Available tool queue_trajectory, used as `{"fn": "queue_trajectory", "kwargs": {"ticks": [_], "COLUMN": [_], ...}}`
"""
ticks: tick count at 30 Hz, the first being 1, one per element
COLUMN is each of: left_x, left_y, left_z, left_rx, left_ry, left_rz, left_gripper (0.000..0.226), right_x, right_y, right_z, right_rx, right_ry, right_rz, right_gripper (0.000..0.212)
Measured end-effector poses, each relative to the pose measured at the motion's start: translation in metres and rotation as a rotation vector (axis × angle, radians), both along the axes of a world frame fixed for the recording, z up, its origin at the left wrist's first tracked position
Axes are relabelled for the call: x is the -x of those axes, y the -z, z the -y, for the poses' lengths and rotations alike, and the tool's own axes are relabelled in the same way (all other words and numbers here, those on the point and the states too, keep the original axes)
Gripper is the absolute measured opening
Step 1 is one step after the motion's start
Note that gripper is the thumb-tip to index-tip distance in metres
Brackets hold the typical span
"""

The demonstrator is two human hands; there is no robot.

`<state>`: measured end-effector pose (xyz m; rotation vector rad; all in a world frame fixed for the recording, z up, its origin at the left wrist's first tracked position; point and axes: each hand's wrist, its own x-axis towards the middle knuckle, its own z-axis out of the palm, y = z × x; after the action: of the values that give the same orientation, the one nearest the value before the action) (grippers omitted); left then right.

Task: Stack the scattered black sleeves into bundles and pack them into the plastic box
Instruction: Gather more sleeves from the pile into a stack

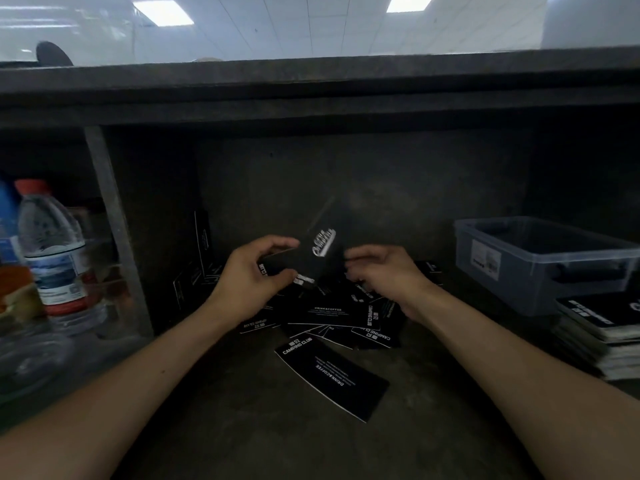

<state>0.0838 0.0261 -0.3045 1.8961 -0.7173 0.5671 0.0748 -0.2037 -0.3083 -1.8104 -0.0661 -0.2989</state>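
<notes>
Several black sleeves [332, 317] lie scattered at six o'clock, so this looks like gathering: the left hand [254, 277] pinches a small bundle [311, 259] in its grip, the right hand [382, 268] curls beside it, grip unclear — next, probably add more squarely, then the plastic box [540, 268] at three o'clock.

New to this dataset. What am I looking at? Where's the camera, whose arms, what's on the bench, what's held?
There is no machine here. A person works with bare hands, and the single picture comes from a wide-angle camera on their head, looking forward and down. The left hand pinches a small bundle of black sleeves above the dark surface. The right hand is beside the bundle with its fingers curled; blur hides whether it touches. Under the hands lies a loose pile of sleeves, with one sleeve apart, nearer the camera. At right stands the plastic box, with a stack of sleeves nearer the camera. A water bottle stands at left.
</notes>
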Motion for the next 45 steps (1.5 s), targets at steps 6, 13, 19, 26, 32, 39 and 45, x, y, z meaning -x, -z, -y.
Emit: {"fn": "queue_trajectory", "kwargs": {"ticks": [6, 13, 19, 26, 32, 39, 45], "left_x": [-0.011, -0.02, -0.024, -0.023, -0.024, -0.02, -0.015], "left_y": [0.005, 0.012, 0.015, 0.014, 0.018, 0.014, 0.015], "left_z": [-0.012, -0.018, -0.02, -0.016, -0.015, -0.013, -0.007], "left_rx": [-0.163, -0.224, -0.213, -0.085, -0.077, -0.068, -0.077], "left_ry": [-0.044, -0.034, -0.038, -0.042, -0.034, -0.022, 0.014], "left_rz": [-0.088, -0.108, -0.128, -0.136, -0.198, -0.176, -0.215], "left_gripper": [0.046, 0.05, 0.049, 0.049, 0.048, 0.053, 0.044], "right_x": [0.001, 0.005, 0.007, 0.005, 0.004, 0.006, -0.005], "right_y": [0.005, -0.005, 0.001, -0.001, -0.011, -0.018, 0.014], "right_z": [0.023, 0.028, 0.015, 0.011, 0.033, 0.018, 0.002], "right_rx": [0.587, 0.8, 0.791, 0.898, 0.779, -0.092, -0.13], "right_ry": [0.109, -0.182, -0.207, -0.235, 0.084, 0.0, -0.017], "right_rz": [0.018, -0.103, 0.099, 0.251, 0.486, 0.387, -0.005], "right_gripper": [0.036, 0.048, 0.046, 0.038, 0.039, 0.054, 0.006]}}
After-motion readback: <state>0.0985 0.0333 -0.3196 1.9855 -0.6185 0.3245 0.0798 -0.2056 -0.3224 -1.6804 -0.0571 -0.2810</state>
